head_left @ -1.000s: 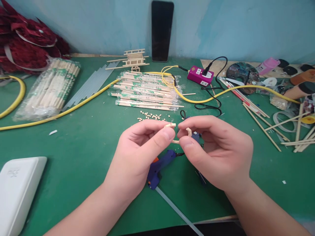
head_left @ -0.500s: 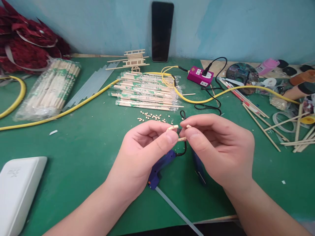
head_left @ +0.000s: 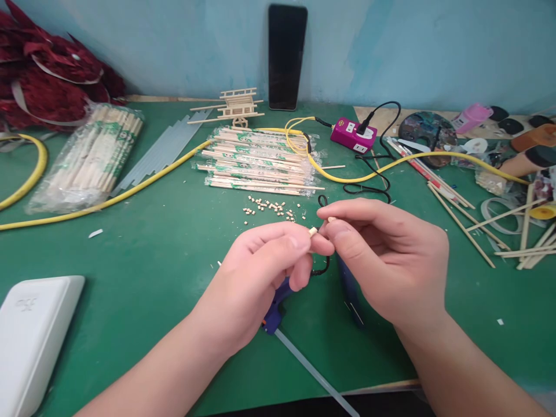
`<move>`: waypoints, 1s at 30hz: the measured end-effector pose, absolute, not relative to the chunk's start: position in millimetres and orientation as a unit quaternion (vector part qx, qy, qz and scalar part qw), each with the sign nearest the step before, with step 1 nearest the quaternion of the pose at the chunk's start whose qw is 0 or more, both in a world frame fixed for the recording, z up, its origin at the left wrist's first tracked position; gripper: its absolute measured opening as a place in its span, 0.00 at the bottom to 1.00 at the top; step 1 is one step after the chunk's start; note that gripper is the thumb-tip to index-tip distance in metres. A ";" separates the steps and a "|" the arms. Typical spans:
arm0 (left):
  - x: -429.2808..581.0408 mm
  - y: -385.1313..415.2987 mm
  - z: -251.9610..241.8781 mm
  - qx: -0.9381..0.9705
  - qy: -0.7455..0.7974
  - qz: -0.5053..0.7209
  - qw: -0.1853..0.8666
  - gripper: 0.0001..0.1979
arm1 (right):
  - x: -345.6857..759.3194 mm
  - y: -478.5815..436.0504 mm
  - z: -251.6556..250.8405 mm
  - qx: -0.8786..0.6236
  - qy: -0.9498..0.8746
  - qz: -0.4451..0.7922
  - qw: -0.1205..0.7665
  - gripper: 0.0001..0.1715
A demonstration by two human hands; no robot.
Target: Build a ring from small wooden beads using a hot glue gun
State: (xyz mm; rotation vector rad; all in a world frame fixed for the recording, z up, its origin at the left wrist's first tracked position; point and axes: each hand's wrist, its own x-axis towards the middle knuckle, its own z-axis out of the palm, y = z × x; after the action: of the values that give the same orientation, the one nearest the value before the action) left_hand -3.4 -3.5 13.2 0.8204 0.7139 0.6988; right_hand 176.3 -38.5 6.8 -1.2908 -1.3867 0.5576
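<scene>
While your hands met over the green surface (head_left: 130,278), your left hand (head_left: 256,272) had its fingers (head_left: 295,243) clamped on a short, pale wooden piece (head_left: 313,231), whose square-cut end poked out past the fingertips. Your right hand (head_left: 391,260) pinched a second tiny wooden piece (head_left: 331,219) just beside it, with only its light tip showing between the fingers. Below your hands lay a blue glue gun (head_left: 273,310), partly covered by your left hand, with a clear glue stick (head_left: 315,373) running from it. Loose wooden bits (head_left: 269,207) were scattered just above your hands.
</scene>
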 end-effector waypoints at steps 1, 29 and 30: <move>-3.2 -3.5 13.0 0.375 0.326 0.325 0.805 0.16 | 176.4 -38.9 5.9 -0.544 -0.586 0.238 0.551 0.12; -0.7 -4.8 12.9 0.353 0.327 0.314 0.818 0.16 | 175.9 -38.9 8.1 -0.540 -0.590 0.243 0.549 0.14; -0.7 -4.6 12.9 0.354 0.326 0.316 0.818 0.16 | 175.7 -38.7 8.0 -0.541 -0.586 0.247 0.551 0.14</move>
State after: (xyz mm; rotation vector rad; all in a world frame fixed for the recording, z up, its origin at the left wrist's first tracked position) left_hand -0.7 -4.6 12.9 0.7533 0.6953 0.6728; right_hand 175.7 -38.7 8.0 -1.2796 -1.3872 0.5838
